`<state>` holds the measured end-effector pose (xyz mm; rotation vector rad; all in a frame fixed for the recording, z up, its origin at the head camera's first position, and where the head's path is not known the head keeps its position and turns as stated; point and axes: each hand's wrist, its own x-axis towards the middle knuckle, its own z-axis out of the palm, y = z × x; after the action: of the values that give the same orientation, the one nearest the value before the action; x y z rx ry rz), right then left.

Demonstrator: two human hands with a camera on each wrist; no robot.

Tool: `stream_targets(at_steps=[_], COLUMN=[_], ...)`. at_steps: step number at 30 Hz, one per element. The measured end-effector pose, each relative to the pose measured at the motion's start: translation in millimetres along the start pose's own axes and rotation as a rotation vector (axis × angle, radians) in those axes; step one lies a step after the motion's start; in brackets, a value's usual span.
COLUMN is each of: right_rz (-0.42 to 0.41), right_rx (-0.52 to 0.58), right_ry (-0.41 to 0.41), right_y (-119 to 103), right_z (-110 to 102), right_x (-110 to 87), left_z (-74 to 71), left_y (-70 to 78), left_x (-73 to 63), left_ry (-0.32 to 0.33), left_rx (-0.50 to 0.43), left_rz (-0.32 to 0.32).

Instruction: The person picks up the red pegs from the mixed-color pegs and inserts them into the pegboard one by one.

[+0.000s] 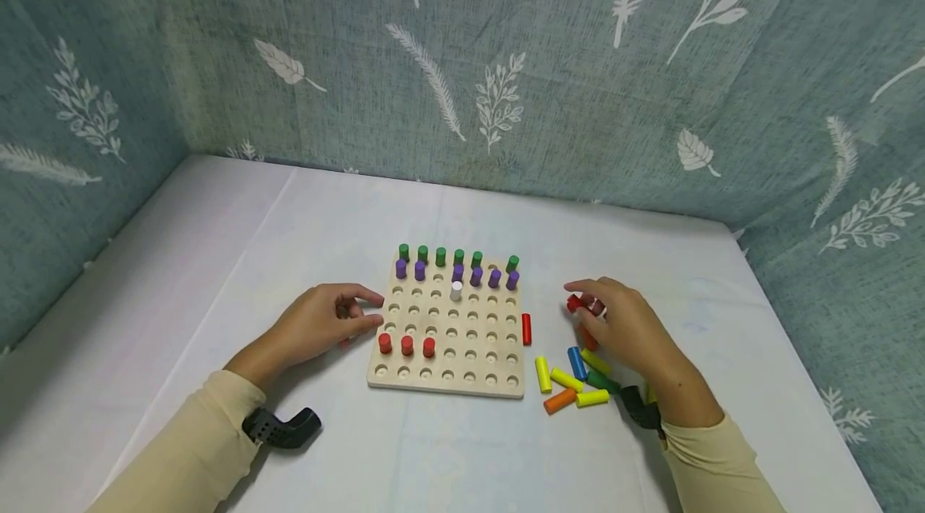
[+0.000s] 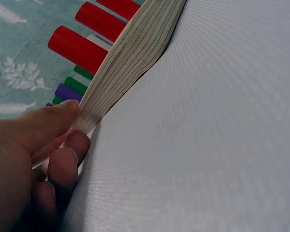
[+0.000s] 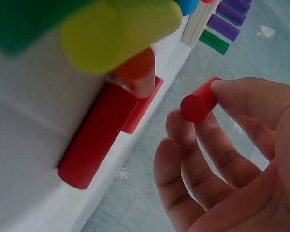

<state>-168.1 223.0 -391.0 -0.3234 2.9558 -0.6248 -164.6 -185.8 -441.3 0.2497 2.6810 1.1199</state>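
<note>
My right hand [image 1: 623, 326] is raised over the table beyond the loose pegs, pinching a red peg [image 3: 200, 104] between thumb and fingertips. The wooden peg board [image 1: 462, 386] lies flat, and the fingertips of my left hand [image 1: 318, 326] touch its left edge. Green pegs [image 1: 441, 257] stand along the board's far row, with purple pegs [image 1: 476, 277] in the row before them. One white peg [image 1: 456, 291] stands near the middle. Three red pegs [image 1: 408, 346] stand upright at the near left. Other holes around them are bare.
Right of the board lies a single red peg [image 1: 527, 329]. Nearer me are loose yellow pegs [image 1: 543, 374], a blue peg [image 1: 576, 364], a green peg [image 1: 603, 381] and an orange peg [image 1: 560, 401]. Two red pegs [image 3: 96, 137] show lying in the right wrist view. A patterned cloth [image 1: 462, 55] hangs behind.
</note>
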Motion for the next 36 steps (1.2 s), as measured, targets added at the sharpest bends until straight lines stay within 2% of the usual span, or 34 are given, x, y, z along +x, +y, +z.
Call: stream_targets(at_steps=[4, 10, 20, 36], right_rz=[-0.022, -0.087, -0.089, -0.116], right_rx=[0.039, 0.063, 0.065, 0.153], right_ry=[-0.005, 0.041, 0.047, 0.088], right_y=[0, -1, -2, -14], right_z=[2, 5, 12, 14], right_x=[-1.4, -1.0, -0.9, -3.0], left_z=[0.4, -1.4, 0.2, -2.2], left_y=[0.0, 1.6, -0.5, -0.4], left_x=[-0.5, -0.1, 0.9, 0.4], left_ry=[-0.006, 0.002, 0.008, -0.001], left_rx=[0.000, 0.004, 0.011, 0.005], left_rz=[0.003, 0.005, 0.002, 0.017])
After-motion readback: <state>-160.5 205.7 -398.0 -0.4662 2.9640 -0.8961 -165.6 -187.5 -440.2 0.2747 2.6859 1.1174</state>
